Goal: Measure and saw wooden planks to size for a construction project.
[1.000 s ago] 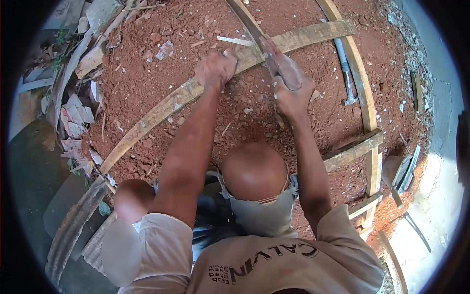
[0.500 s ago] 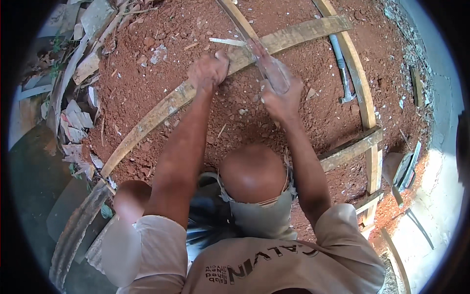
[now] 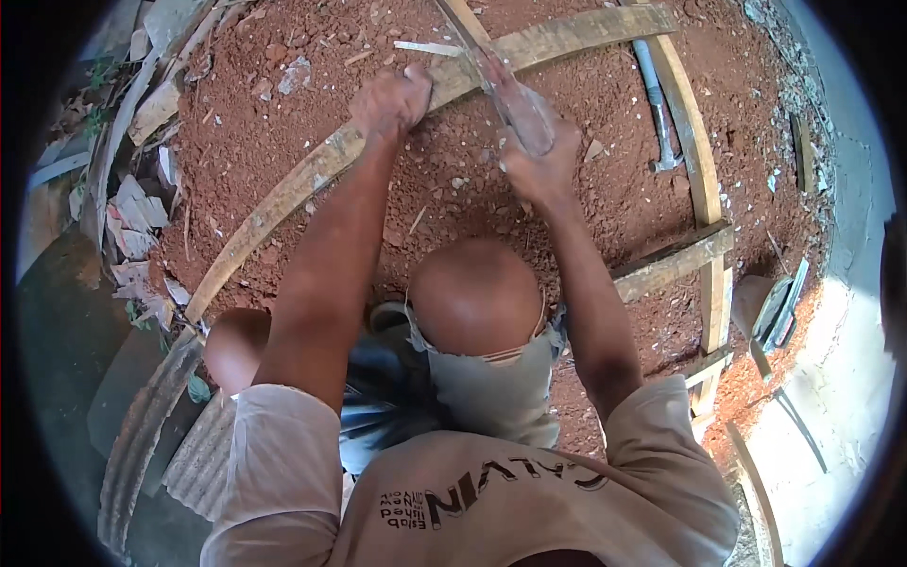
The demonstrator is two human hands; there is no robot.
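Observation:
My left hand is closed on a long wooden plank, which appears to bow through the wide view and lies over red soil. Gripped in my right hand is what looks like a handsaw, rusty brown and tapering away from me. Its narrow part crosses the plank, to the right of my left hand. The cutting edge cannot be made out. Beyond it, another wooden strip runs away from the plank.
A hammer with a blue handle lies right of my hands, beside a long batten. A shorter crosspiece meets that batten. Broken boards and rubble lie at left, a pale wall at right. My knee is close below.
The whole view has shifted slightly, with the plank and hammer now higher in the picture. Both hands keep their grips; the handsaw stays across the plank with little visible movement.

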